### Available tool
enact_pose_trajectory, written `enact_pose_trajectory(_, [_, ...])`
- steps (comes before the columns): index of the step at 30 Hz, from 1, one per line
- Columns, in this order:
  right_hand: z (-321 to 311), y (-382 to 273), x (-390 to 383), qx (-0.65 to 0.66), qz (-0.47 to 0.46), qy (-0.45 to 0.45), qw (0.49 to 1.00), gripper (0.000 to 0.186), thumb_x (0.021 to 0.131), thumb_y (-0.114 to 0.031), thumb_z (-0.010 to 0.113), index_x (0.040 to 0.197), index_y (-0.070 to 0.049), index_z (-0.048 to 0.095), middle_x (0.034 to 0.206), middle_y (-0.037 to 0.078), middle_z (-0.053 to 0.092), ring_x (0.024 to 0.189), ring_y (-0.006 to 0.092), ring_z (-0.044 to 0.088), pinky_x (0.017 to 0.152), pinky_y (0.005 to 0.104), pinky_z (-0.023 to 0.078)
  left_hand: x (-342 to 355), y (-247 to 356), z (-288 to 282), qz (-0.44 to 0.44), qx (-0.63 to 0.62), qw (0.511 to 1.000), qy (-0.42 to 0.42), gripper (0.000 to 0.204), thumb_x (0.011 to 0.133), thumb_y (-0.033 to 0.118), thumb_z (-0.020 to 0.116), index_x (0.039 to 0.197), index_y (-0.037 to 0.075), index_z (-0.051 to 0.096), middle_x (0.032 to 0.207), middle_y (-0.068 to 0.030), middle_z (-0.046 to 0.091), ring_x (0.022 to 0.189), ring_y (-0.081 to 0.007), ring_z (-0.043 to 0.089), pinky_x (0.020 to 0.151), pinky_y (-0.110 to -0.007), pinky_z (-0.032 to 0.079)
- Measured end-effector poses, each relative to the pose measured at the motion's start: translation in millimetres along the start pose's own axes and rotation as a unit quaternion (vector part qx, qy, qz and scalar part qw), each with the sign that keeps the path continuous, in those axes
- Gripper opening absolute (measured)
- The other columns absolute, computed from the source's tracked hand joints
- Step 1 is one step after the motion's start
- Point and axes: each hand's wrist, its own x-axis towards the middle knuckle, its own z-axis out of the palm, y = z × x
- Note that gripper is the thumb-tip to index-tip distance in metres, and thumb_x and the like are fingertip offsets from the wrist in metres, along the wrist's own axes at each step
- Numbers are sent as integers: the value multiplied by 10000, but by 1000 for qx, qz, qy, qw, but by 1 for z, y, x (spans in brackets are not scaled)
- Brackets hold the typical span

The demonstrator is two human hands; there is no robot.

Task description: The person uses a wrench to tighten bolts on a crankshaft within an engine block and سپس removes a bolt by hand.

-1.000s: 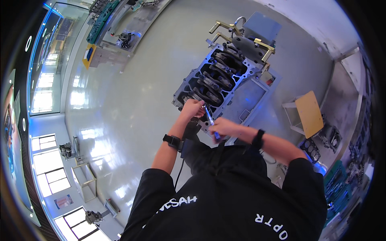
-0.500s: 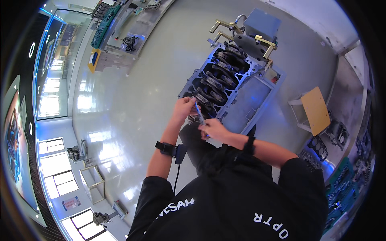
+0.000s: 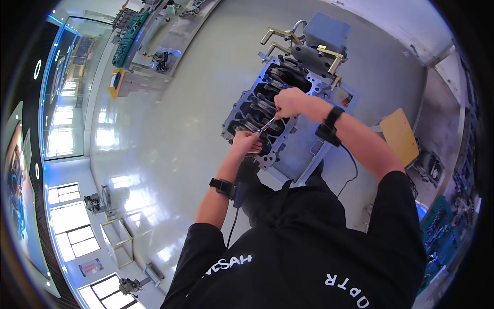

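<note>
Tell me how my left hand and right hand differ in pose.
Your left hand is at the head of the wrench; your right hand grips its handle. Your left hand is nearer your body; your right hand reaches farther out over the engine block. Both are bare, with a black band on each wrist.
</note>
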Motion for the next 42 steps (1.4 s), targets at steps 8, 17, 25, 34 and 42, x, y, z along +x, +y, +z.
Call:
enact_pose_trajectory(8, [24, 15, -3, 165, 116, -163, 966, 414, 796, -398, 636, 614, -27, 646, 562, 70, 604, 448, 195, 570, 443, 347, 465, 3, -3, 1, -39, -73, 996, -19, 349, 888, 269, 573, 931, -77, 581, 794, -173, 643, 631, -217, 655, 589, -310, 571])
enact_pose_trajectory(17, [167, -127, -43, 828, 146, -160, 517, 193, 933, -169, 504, 911, 18, 549, 870, 179, 647, 820, 271, 657, 743, 400, 530, 18, 14, -9, -19, 108, 994, 10, 330, 834, 262, 645, 810, -65, 607, 713, -148, 644, 599, -196, 648, 541, -291, 550])
enact_pose_trajectory(25, [164, -121, -51, 785, 73, -180, 589, 181, 922, -179, 530, 911, -2, 570, 805, 124, 660, 840, 207, 657, 761, 310, 515, -16, 20, -10, 12, 39, 999, -26, 315, 850, 231, 638, 995, -39, 567, 804, -139, 658, 667, -209, 665, 606, -306, 567])
enact_pose_trajectory(34, [64, -13, -58, 259, 67, 52, 962, 252, 714, -266, 669, 791, -29, 702, 677, 139, 654, 647, 262, 649, 615, 394, 505, -12, -10, -1, -6, -90, 996, -28, 307, 932, 224, 503, 964, -77, 555, 825, -205, 656, 689, -260, 675, 625, -335, 577])
enact_pose_trajectory(42, [-14, 3, 5, 56, 50, -47, 996, 261, 623, -312, 727, 730, -75, 709, 714, 104, 672, 736, 269, 659, 649, 389, 517, -10, -10, 19, 26, -96, 995, 22, 333, 942, 227, 474, 915, -93, 561, 795, -221, 654, 649, -275, 673, 578, -350, 574])
